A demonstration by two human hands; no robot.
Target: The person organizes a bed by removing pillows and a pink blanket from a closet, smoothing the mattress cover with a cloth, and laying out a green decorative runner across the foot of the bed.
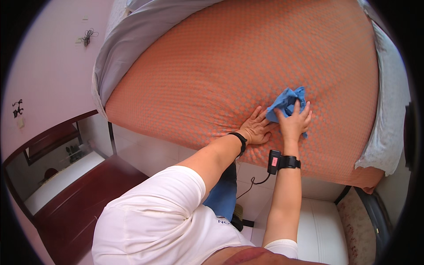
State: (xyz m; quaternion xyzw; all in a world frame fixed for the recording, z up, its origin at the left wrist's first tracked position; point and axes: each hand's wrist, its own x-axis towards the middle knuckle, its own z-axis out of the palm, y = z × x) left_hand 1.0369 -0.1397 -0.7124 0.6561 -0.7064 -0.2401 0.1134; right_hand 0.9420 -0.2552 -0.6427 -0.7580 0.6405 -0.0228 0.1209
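Observation:
An orange and grey checked bed sheet (198, 76) covers the mattress before me. My left hand (256, 128) lies flat on it near the bed's close edge, with wrinkles in the fabric around it; a black band circles that wrist. Just to its right, my right hand (294, 121) grips a crumpled blue cloth (281, 102) between thumb and fingers, against the sheet. The cloth's left part touches or nearly touches my left fingertips. On my right wrist sits a black strap with a small cabled device (273, 162).
Grey bedding (126, 56) is folded back along the bed's left side, and a pale fabric (386, 139) hangs over the right end. Dark red wooden furniture with a mirror (66, 182) stands lower left. A white padded seat (319, 228) is at lower right.

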